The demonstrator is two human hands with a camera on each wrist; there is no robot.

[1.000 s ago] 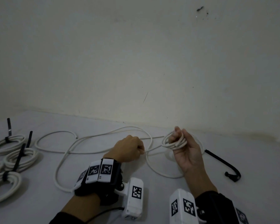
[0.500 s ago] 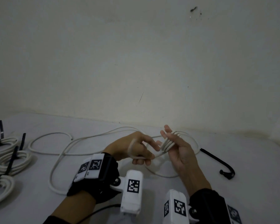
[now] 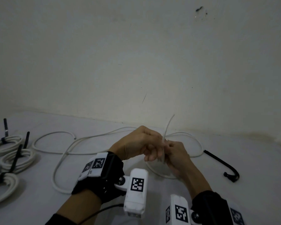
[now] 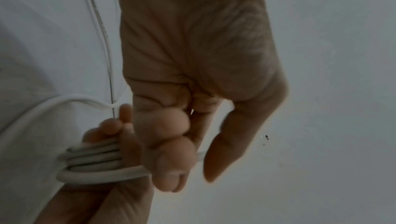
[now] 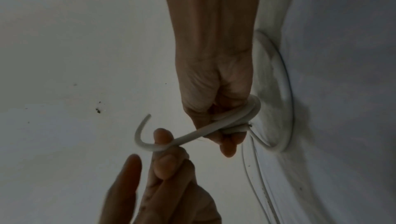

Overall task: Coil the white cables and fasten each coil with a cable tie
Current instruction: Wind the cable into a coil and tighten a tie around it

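— White cable (image 3: pixel 66 153) is what's left: most of it lies slack on the desk (image 3: pixel 258 159), looping from the left side round to the hands in the middle.

— And what is done?

— Three finished coils (image 3: pixel 17 159) lie at the left edge, each cinched with a black tie whose tail sticks up. So three look complete, judging from how they lie.

— The one in hand?

— Only partly wound. The right hand (image 3: pixel 177 157) has its fingers (image 4: pixel 107 127) closed on a small bundle of turns (image 4: pixel 94 161); the wrist views show about four or five wraps. The left hand (image 3: pixel 138 143) pinches a strand of the same cable beside that bundle, its fingers (image 5: pixel 165 160) curled on it, with the short free end (image 3: pixel 169 125) sticking up above both hands.

— Much still to go?

— I'd say so. The long slack run has to be wound in, then fastened. One loose black cable tie (image 3: pixel 222 164) waits on the desk to the right, well apart from the hands, untouched.

— Any writing or brands?

— None readable. The wrist cameras (image 3: pixel 136 190) carry black-and-white square marker patterns, no letters. I see no print on the cable.
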